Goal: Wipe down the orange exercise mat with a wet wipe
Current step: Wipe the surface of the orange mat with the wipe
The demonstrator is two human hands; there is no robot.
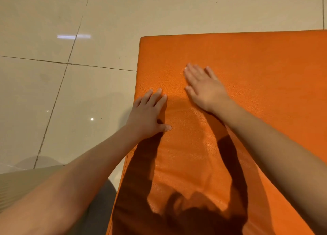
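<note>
Orange mat (pixel 247 61): padded, grainy leather-look skin, rounded corner, seam down left edge, faint creases near me. Lies flat on glossy beige tile floor (pixel 53 93) with dark grout lines and light glare. Left hand (pixel 147 112) flat near mat's left edge, fingers straight, holding nothing. Right hand (pixel 203 87) palm-down further up, fingers spread, a bit blurry. Pale scrap (pixel 186 68) at fingertips, can't tell if wipe. Arm shadows (pixel 194 199) across mat.

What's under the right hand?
The right hand lies flat on the mat. A pale bit, maybe the wipe, peeks out by its fingers; the hand covers the rest.
</note>
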